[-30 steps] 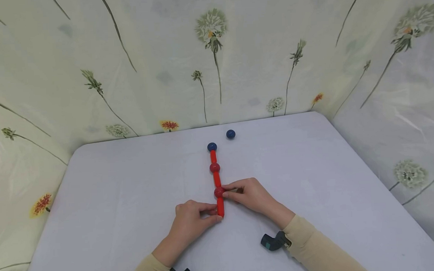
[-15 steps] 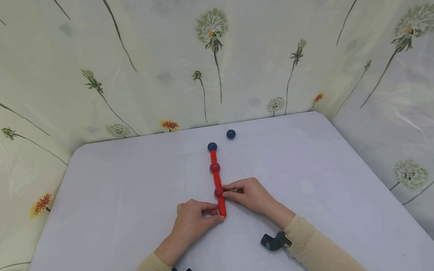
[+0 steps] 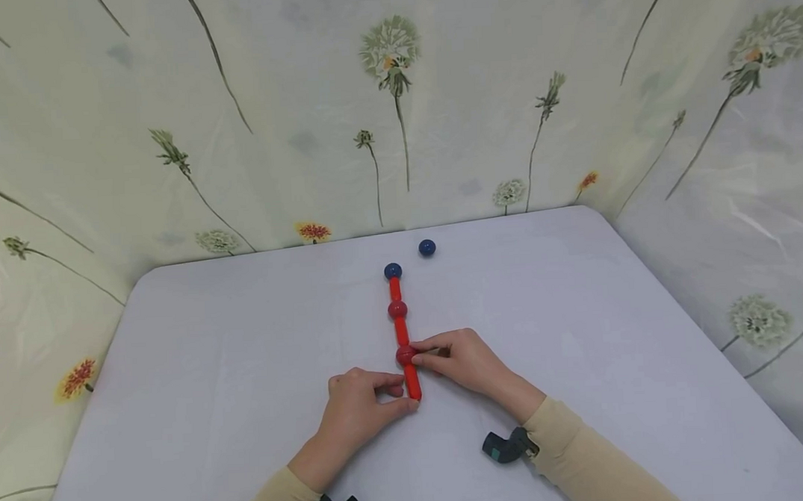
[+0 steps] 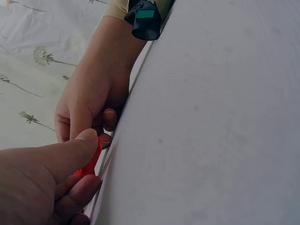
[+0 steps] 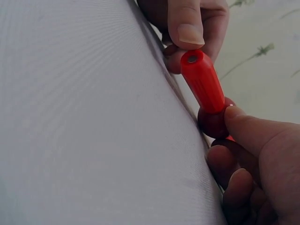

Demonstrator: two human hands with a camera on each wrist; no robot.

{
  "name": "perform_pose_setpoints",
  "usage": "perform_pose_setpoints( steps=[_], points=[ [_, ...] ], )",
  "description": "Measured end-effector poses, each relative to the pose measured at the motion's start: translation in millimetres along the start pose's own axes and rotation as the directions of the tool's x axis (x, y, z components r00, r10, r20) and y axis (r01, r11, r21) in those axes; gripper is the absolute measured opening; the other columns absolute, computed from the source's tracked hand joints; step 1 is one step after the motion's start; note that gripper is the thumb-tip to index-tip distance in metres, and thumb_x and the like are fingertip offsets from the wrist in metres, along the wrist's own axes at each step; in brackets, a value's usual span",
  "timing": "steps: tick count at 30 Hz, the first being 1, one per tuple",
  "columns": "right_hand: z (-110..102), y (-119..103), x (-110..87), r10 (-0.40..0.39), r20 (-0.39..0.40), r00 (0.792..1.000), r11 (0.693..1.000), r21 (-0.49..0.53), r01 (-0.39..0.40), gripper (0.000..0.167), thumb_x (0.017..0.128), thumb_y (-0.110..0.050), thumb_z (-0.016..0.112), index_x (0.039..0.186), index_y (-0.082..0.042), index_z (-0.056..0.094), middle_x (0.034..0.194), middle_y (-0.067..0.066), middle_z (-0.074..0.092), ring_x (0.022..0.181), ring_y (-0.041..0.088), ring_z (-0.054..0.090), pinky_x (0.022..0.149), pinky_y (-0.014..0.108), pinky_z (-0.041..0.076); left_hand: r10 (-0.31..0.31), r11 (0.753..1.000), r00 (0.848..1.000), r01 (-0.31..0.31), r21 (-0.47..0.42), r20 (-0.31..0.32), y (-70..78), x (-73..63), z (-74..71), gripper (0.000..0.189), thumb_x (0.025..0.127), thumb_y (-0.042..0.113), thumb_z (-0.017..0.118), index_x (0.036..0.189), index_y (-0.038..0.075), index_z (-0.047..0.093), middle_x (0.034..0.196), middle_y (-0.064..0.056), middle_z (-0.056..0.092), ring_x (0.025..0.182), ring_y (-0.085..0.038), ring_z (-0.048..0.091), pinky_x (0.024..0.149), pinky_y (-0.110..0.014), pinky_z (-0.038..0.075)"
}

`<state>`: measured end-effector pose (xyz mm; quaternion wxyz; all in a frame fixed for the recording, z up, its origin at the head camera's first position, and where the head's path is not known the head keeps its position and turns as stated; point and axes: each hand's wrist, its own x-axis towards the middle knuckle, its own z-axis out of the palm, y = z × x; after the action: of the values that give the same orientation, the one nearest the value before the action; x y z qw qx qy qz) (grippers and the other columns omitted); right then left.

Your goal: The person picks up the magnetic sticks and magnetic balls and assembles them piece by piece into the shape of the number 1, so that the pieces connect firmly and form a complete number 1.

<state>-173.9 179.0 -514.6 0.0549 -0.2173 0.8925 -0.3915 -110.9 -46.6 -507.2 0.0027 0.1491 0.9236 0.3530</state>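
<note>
A chain of red magnetic rods and balls runs away from me along the middle of the table in the head view. A blue ball [image 3: 393,271] tops its far end, followed by one red ball [image 3: 397,310] and a nearer red ball [image 3: 405,356]. My left hand [image 3: 358,406] pinches the nearest red rod [image 3: 413,384] close to its free end, thumb at the tip. Thumb and forefinger of my right hand [image 3: 465,361] grip the nearer red ball from the right. In the right wrist view, a small metal disc shows in the rod's end [image 5: 192,59].
A loose blue ball [image 3: 427,248] lies near the table's back edge, right of the chain. White cloth covers the table [image 3: 244,347]. A flower-patterned curtain [image 3: 288,121] stands behind it and at both sides. Dark camera mounts [image 3: 507,447] sit on both wrists.
My left hand has shifted slightly right, swinging the near end of the closest rod to the right. My right hand and the rest of the chain have stayed in place.
</note>
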Motion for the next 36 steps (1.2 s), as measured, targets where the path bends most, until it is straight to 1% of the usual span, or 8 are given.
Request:
perform_pose_setpoints(
  steps=[5, 16, 21, 25, 31, 36],
  points=[
    [0.1, 0.9, -0.1, -0.002, -0.004, 1.0, 1.0, -0.005, 0.002, 0.028, 0.089, -0.031, 0.075, 0.117, -0.028, 0.075, 0.096, -0.022, 0.07, 0.073, 0.002, 0.062, 0.062, 0.026, 0.053, 0.006, 1.0, 1.0, -0.006, 0.025, -0.013, 0.0, 0.3, 0.7, 0.039, 0.076, 0.049, 0.083, 0.106, 0.024, 0.079, 0.076, 0.023, 0.067, 0.082, -0.006, 0.056, 0.075, -0.042, 0.031],
    [0.4, 1.1, 0.2, -0.002, -0.006, 1.0, 1.0, -0.012, 0.002, 0.029, 0.089, -0.037, 0.075, 0.117, -0.03, 0.075, 0.097, -0.023, 0.069, 0.072, 0.003, 0.061, 0.062, 0.026, 0.053, 0.026, 0.999, 1.0, -0.026, 0.023, -0.013, -2.2, 0.1, 0.6, 0.035, 0.078, 0.045, 0.082, 0.107, 0.025, 0.079, 0.077, 0.022, 0.067, 0.082, -0.005, 0.055, 0.075, -0.041, 0.03],
    [0.7, 1.4, 0.6, -0.004, -0.006, 1.0, 1.0, -0.01, 0.004, 0.03, 0.089, -0.039, 0.074, 0.117, -0.03, 0.075, 0.096, -0.024, 0.069, 0.07, 0.003, 0.061, 0.06, 0.026, 0.052, 0.024, 1.0, 1.0, -0.024, 0.0, -0.008, -3.3, 0.2, -0.6, 0.036, 0.078, 0.047, 0.082, 0.107, 0.025, 0.079, 0.077, 0.025, 0.066, 0.082, -0.005, 0.057, 0.075, -0.042, 0.031],
    [0.9, 1.8, 0.5, -0.008, -0.006, 1.0, 1.0, -0.017, 0.008, 0.03, 0.089, -0.037, 0.074, 0.118, -0.03, 0.074, 0.096, -0.024, 0.069, 0.071, 0.003, 0.061, 0.061, 0.026, 0.052, 0.011, 1.0, 1.0, -0.011, -0.016, -0.005, -7.2, 0.4, -0.8, 0.038, 0.078, 0.05, 0.081, 0.107, 0.027, 0.079, 0.076, 0.028, 0.065, 0.084, -0.004, 0.058, 0.076, -0.042, 0.033],
    [0.9, 2.6, 0.2, -0.005, -0.003, 1.0, 1.0, -0.018, 0.005, 0.029, 0.09, -0.037, 0.074, 0.118, -0.031, 0.074, 0.096, -0.025, 0.068, 0.071, 0.003, 0.061, 0.061, 0.026, 0.052, 0.005, 1.0, 1.0, -0.005, -0.025, -0.01, -12.0, 0.9, -1.8, 0.04, 0.077, 0.051, 0.081, 0.109, 0.027, 0.078, 0.083, 0.026, 0.068, 0.086, -0.005, 0.059, 0.08, -0.046, 0.037],
    [1.4, 3.1, 0.6, -0.009, -0.004, 1.0, 1.0, -0.015, 0.009, 0.03, 0.089, -0.039, 0.074, 0.118, -0.031, 0.074, 0.095, -0.025, 0.068, 0.07, 0.004, 0.06, 0.06, 0.026, 0.051, 0.003, 1.0, 0.999, -0.003, -0.007, -0.036, -14.8, 4.1, -7.3, 0.035, 0.079, 0.047, 0.081, 0.108, 0.027, 0.078, 0.09, 0.022, 0.07, 0.088, -0.006, 0.061, 0.083, -0.049, 0.039]
  ],
)
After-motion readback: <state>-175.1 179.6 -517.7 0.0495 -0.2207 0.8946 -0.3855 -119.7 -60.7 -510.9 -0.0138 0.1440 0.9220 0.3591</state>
